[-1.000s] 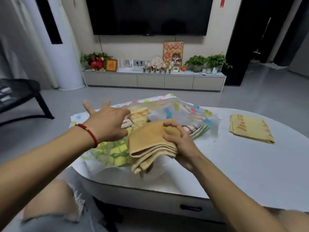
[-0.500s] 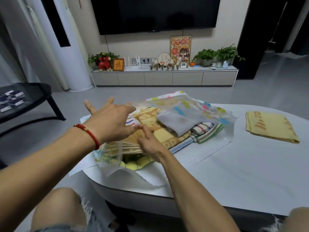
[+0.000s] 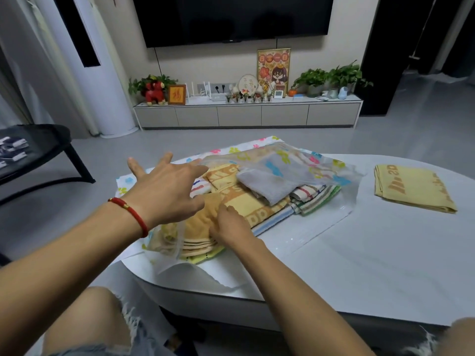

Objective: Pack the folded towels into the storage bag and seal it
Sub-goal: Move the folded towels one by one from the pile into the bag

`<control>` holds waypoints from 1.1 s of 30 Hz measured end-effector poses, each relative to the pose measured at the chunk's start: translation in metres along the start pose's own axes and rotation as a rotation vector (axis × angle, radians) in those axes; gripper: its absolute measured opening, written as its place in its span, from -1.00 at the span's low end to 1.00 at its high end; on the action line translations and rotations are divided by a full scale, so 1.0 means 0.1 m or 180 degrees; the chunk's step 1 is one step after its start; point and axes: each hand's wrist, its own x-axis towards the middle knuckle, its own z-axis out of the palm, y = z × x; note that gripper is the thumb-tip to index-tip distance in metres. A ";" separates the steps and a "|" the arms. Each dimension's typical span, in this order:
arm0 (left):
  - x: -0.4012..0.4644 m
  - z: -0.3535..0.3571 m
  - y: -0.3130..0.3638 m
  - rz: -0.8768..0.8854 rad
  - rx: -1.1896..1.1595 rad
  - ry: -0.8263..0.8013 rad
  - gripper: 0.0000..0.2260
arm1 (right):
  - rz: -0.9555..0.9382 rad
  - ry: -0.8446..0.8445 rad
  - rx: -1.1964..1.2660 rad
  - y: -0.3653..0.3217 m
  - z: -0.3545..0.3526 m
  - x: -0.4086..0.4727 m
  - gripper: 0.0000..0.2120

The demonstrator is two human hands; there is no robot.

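The left hand [image 3: 164, 191] spreads its fingers wide over the bag [image 3: 295, 170] mouth. The right hand [image 3: 231, 224] presses the orange towel [image 3: 198, 227] inside; its fingertips are hidden (grip unclear). Another towel [image 3: 413, 188] lies well right, outside.

clear bag [image 3: 295, 163] (open), folded towels [image 3: 246, 201] inside

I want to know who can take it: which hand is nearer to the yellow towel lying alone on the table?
Right. The right hand rests on the orange towel in the bag, well left of the yellow towel. The left hand is further left.
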 end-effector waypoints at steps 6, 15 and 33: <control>0.05 0.15 0.21 0.0344 0.0081 0.0204 -0.43 | -0.0387 0.0436 0.0052 0.54 -0.52 -0.52 -0.68; 0.63 0.37 1.08 0.0884 0.0346 0.0290 -0.47 | 0.1634 0.1338 0.0159 2.64 -1.64 -0.93 -0.81; 1.24 0.55 1.64 0.1086 0.0409 0.0369 -0.57 | 0.2771 0.2768 0.0439 4.50 -2.21 -0.33 -0.79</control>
